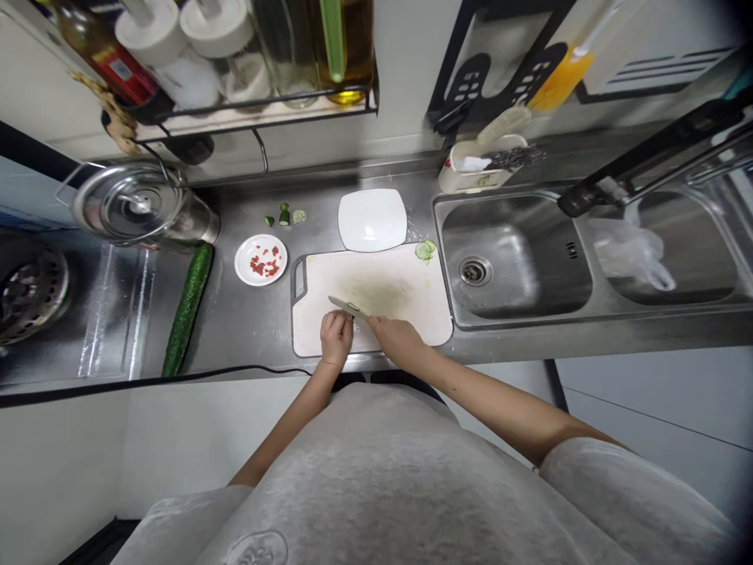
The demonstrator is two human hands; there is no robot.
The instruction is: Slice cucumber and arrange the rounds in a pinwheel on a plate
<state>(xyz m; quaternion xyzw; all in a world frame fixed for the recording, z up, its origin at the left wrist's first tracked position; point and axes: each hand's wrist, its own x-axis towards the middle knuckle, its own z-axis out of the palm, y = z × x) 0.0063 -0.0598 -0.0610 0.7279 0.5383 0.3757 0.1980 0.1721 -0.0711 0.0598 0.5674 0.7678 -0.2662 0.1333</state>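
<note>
My right hand (398, 340) grips a kitchen knife (340, 304) by its handle, the blade pointing left above a white cutting board (321, 271). A thin green-edged cucumber slice (353, 307) shows against the blade. Close by on the board's front edge, my left hand (336, 336) is closed with its fingers curled beside the blade; whatever lies under the fingers is hidden. Several cucumber slices (424, 249) overlap at the board's far right corner. Behind the board stands a white square plate (372, 220).
Left of the board are a small white plate (240, 262) with red pieces, cucumber ends (285, 217) and a whole cucumber (188, 310). A lidded steel pot (141, 204) stands at the back left. A double sink (518, 259) lies to the right, beneath a dark faucet (580, 198).
</note>
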